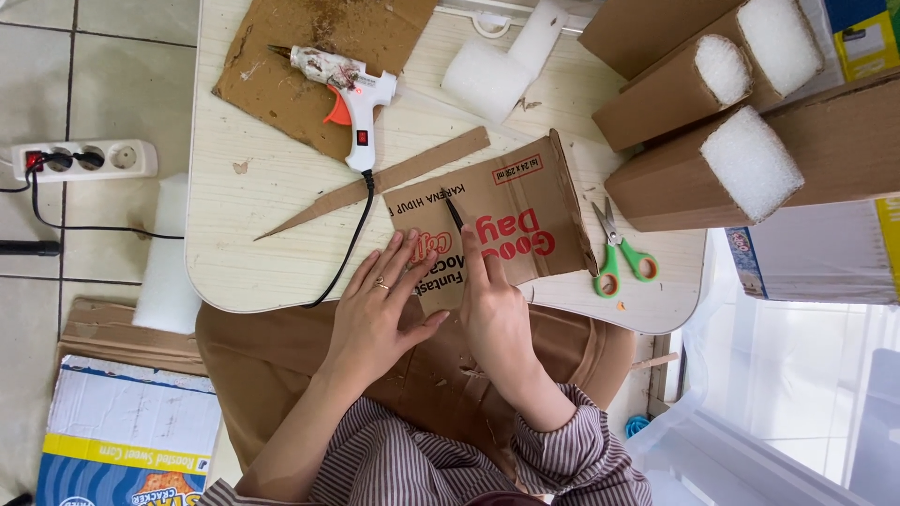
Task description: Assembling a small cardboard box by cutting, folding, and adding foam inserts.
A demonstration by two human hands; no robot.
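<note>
The left hand [380,300] lies flat and open on the printed cardboard panel [502,230] at the bench's [244,197] near edge; the right hand [492,314] grips a dark pen [455,214] against it. The stiff, creased panel overhangs the edge, so it could pivot and skew the line. A glue-crusted glue gun [342,89] lies on the far side.

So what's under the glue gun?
The glue gun lies on a brown cardboard sheet on the table. Its handle and black cord reach onto bare tabletop. The cardboard right beneath the gun is covered, so it cannot be seen.
</note>
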